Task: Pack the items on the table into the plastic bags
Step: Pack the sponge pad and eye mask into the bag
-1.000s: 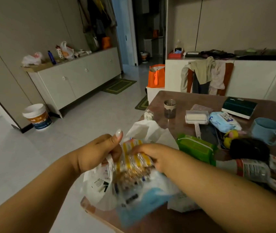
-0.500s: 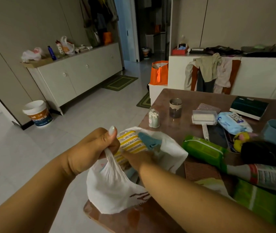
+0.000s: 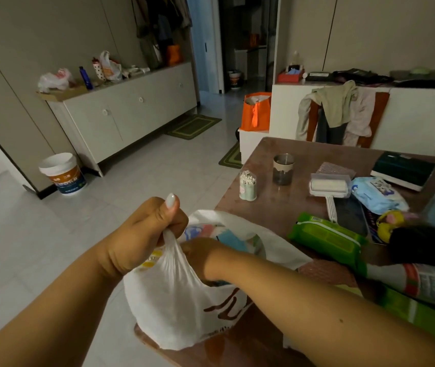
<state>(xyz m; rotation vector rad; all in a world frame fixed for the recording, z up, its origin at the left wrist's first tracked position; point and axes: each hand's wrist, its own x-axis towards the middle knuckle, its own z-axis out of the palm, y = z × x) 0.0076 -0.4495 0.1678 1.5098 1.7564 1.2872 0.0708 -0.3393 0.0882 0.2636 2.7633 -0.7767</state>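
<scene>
So we judge the packing just begun; left hand [image 3: 142, 234] fingers clench the white plastic bag [image 3: 174, 308] handle, right hand [image 3: 200, 254] reaches inside, its fingers hidden; beyond them, green wipes pack [image 3: 325, 238], lint roller [image 3: 329, 187] and blue pack [image 3: 376, 194] wait on the bench [image 3: 269, 215].

1. Two forearms are seen, both bare; no sleeve reaches into view.
2. The left hand [image 3: 142, 234] carries a long thumbnail, painted a pale, glossy white.
3. The right hand [image 3: 203, 256] is shown only by its back and wrist.
4. A small dark mole is marked on the right forearm.
</scene>
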